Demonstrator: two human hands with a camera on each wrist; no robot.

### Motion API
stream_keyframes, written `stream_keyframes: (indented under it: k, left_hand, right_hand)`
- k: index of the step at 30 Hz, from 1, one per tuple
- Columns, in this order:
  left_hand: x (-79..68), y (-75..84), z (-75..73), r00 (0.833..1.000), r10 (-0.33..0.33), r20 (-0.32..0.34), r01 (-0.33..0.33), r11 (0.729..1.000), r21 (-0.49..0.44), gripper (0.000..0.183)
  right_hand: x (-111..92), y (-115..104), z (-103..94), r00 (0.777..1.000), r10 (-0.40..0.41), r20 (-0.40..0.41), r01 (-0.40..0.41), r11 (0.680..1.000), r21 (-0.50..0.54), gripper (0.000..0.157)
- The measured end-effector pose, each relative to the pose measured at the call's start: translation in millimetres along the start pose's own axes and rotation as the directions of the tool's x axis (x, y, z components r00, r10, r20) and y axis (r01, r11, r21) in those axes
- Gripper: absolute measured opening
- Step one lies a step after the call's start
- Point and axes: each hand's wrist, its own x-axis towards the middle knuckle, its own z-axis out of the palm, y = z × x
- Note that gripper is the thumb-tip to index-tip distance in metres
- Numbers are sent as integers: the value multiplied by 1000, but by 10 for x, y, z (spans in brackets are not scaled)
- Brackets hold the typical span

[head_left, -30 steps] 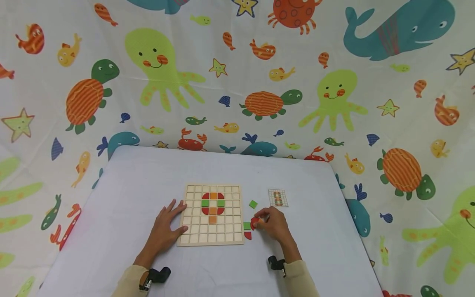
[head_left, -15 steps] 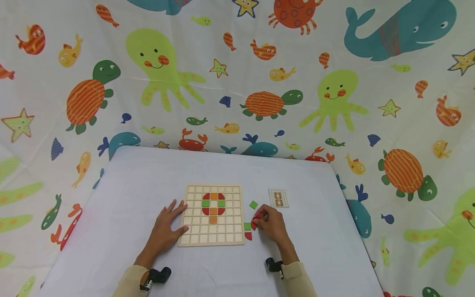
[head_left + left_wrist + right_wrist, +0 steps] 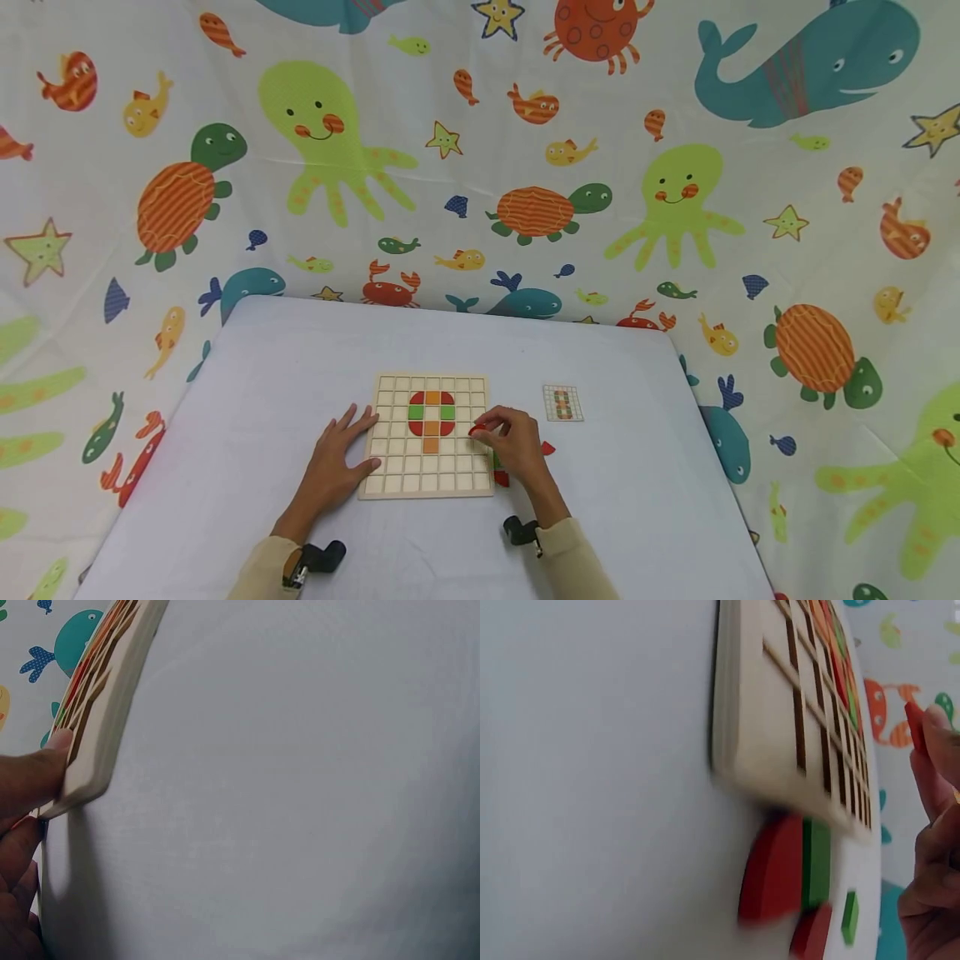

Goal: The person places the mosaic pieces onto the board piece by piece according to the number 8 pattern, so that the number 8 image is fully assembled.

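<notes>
A wooden grid board lies on the white-covered table, bearing a pattern of red, green and orange tiles. Along its left edge rests my left hand, fingers spread, with the thumb on the rim in the left wrist view. Over the board's right side, my right hand pinches a red quarter-round tile between thumb and finger. A sliver of yellow-orange also shows against that hand. Beside the board, in the right wrist view, lie two red tiles and two green tiles.
Behind the right hand lies a small printed pattern card. Each wrist wears a black camera, one of them at the left cuff. A curtain printed with sea animals hangs behind the table.
My right hand has picked up a red tile from the loose pieces and moved left over the board's right side, now covering one green tile in the head view. My left hand stays put.
</notes>
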Motion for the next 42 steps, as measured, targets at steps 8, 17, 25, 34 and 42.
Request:
stream_keyframes:
  k: [8,17,25,34,42]
  left_hand:
    - [-13,2,11,1000,-3,1,3,1000,1,77]
    - [-19,7,16,1000,12,-5,-12,1000,1,76]
    - [-26,1,18,1000,21,-15,-21,1000,3,76]
    - [-24,20,10,999,41,-33,-40,999,8,77]
    - [-33,28,9,999,38,-29,-38,999,3,76]
  right_hand:
    - [29,-273,345,997,-48,58,48,999,6,13]
    - [17,-431,717,995,0,102,2,1000,-16,14]
    - [7,-455,875,998,-8,55,16,988,-156,11]
    - [-14,-499,932,1000,3,7,-1,980,-201,15]
    - [-65,-531,972,1000,5,-25,-11,968,-251,18]
